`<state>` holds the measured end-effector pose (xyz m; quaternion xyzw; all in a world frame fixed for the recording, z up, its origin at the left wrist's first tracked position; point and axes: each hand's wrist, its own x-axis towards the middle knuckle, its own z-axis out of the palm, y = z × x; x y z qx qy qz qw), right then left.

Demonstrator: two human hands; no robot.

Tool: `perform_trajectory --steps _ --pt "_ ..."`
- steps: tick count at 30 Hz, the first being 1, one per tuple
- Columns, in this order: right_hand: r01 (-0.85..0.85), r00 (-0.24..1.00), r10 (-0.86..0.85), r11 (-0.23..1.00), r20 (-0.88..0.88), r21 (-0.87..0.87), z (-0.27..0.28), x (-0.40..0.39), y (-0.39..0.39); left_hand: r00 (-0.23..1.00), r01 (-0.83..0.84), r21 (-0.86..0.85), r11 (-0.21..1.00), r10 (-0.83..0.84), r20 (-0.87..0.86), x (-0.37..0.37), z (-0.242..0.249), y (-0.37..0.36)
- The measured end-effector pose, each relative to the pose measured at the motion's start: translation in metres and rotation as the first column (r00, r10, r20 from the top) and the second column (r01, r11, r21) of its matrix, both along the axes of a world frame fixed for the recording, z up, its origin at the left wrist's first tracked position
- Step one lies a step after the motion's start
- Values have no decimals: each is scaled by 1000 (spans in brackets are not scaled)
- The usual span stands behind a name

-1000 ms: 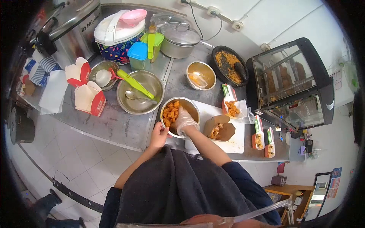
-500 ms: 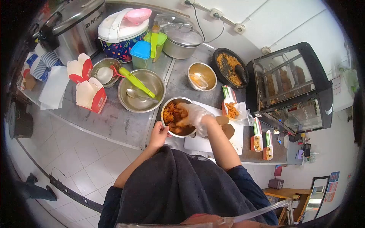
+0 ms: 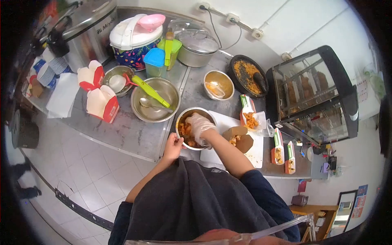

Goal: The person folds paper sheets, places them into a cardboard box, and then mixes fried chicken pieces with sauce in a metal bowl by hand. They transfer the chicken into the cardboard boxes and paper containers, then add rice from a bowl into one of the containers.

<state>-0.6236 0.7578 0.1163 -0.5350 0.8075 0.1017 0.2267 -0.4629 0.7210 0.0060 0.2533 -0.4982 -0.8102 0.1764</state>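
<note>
Left hand [image 3: 173,145] closed on bowl [image 3: 195,109], gloved right hand [image 3: 200,127] palm-down inside, grip unclear.

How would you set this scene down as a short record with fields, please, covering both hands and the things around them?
Left hand: bare, holding the rim of the steel bowl
Right hand: gloved, inside that bowl among fried pieces; fingertips hidden
White board: beside the bowl, under an open brown box of food
Larger bowl: contains a spoon and a green-handled utensil
Dark mortar: contains orange-brown mix and a pestle
</note>
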Motion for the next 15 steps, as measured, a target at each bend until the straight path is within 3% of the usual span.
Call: perform_trajectory --steps 3,6,8,11,15 --pt "66 996 -50 962 67 -265 22 -3 17 1000 -8 4 1000 8 11 3 1 1" --pt "79 977 -17 955 213 -284 32 -18 20 998 -56 -4 998 56 11 1 8 3" --pt "83 981 -23 946 191 -313 39 -17 22 999 -31 -17 999 31 17 4 8 1" --pt "246 947 -153 910 282 -333 47 -7 25 1000 -30 -13 999 30 8 1 10 2" --pt "333 917 -246 905 315 -263 52 -3 23 998 -62 21 998 62 -2 2 16 4"
